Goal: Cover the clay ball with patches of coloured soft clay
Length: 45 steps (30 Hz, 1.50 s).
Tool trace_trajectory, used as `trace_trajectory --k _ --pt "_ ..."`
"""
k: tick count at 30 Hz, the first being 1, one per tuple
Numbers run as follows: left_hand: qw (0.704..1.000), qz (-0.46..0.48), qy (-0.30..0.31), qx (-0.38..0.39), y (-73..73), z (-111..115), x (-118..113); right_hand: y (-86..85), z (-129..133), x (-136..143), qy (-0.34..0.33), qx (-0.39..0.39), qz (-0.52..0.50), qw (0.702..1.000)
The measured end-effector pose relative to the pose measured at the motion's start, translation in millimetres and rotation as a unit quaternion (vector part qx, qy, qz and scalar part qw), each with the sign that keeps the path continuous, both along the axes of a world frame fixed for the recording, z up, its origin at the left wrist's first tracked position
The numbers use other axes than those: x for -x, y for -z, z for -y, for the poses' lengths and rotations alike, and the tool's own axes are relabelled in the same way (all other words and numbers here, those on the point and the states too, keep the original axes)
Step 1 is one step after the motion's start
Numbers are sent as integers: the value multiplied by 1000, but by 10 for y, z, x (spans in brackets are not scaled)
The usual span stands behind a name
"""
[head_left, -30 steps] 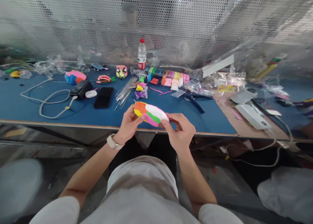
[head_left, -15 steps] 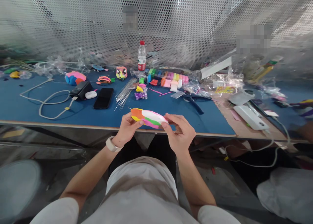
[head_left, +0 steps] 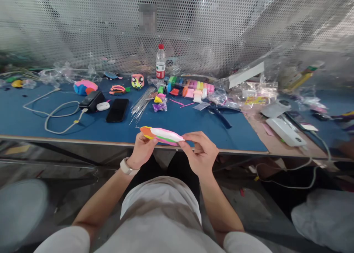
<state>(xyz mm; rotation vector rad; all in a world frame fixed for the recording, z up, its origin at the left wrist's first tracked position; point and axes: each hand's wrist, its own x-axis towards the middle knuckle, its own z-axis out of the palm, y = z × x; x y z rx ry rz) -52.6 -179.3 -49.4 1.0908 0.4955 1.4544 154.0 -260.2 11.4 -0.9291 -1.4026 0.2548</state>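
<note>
Between my two hands, just above the table's front edge, is a long modelling-clay piece (head_left: pixel 167 135) with orange, yellow, white, green and pink areas. My left hand (head_left: pixel 143 149) grips its orange end, thumb in front and fingers partly hidden behind. A thin wire-like tip sticks out beyond that end. At the other, tapered end, my right hand (head_left: pixel 200 149) pinches the clay between thumb and fingertips. Past the hands lie a bundle of thin wires (head_left: pixel 141 104), pink clay strips (head_left: pixel 177 103) and several coloured clay packs (head_left: pixel 189 92).
A black phone (head_left: pixel 117 110), a charger (head_left: pixel 92 101) with a white cable and an earbud case (head_left: pixel 103 106) lie left. A water bottle (head_left: pixel 160 63) stands by the perforated metal screen (head_left: pixel 110 31). Dark-handled pliers (head_left: pixel 221 118), plastic wrappers (head_left: pixel 249 94) and a white device (head_left: pixel 286 132) are right.
The clay piece has shifted left and slightly down, and has turned so that its white and green side looks narrower. Both hands moved with it and keep their hold.
</note>
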Motion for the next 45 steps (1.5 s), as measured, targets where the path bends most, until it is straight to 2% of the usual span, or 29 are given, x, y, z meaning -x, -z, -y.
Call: trace_trajectory --k 3,5,7,9,11,14,16,19,22,24,28,30,33,35,36,38,41,43,45 --pt "997 -65 -32 -36 -129 -52 76 -70 -103 -76 -35 36 55 997" --pt "982 -148 -46 -107 -270 -109 149 -114 -250 -148 -43 44 114 992" --pt "947 -226 -61 -219 -408 -189 222 -126 -451 -233 -44 33 142 988" --pt "898 -284 -77 -327 -502 -304 279 -108 -675 -332 -53 -4 169 984" --pt "852 -340 -77 -390 -545 -462 318 -87 -887 -440 -72 -28 226 971" --pt "796 -450 -29 -404 -574 -779 353 -89 -1128 -595 -85 9 334 939" --pt "747 -530 -6 -401 -618 -1020 368 -110 -1223 -667 -84 23 391 916" --pt "684 -607 -23 -404 -738 -1375 398 -141 -1258 -699 -68 35 473 878" --pt "655 -648 -74 -380 -853 -1657 451 -178 -1148 -669 -66 69 541 836" --pt "649 -662 -91 -363 -877 -1780 483 -227 -1010 -656 -99 102 564 814" --pt "645 -671 -82 -357 -816 -1930 456 -397 -772 -695 -162 183 543 804" --pt "659 -662 -84 -346 -804 -2037 389 -487 -770 -699 -190 209 516 809" --pt "688 -638 -102 -332 -888 -2294 248 -547 -942 -576 -193 195 463 843" --pt "704 -617 -131 -325 -977 -2477 143 -494 -1110 -397 -157 154 438 872" --pt "712 -607 -151 -317 -1010 -2548 90 -435 -1188 -291 -140 145 442 874" --pt "719 -597 -185 -305 -1023 -2628 -9 -267 -1302 -86 -126 169 480 852" --pt "729 -581 -206 -296 -887 -2604 -125 -22 -1369 94 -130 234 530 805" --pt "742 -573 -196 -290 -749 -2559 -167 53 -1381 105 -149 250 535 793" --pt "743 -575 -174 -296 -639 -2538 -177 61 -1391 70 -160 259 525 795"
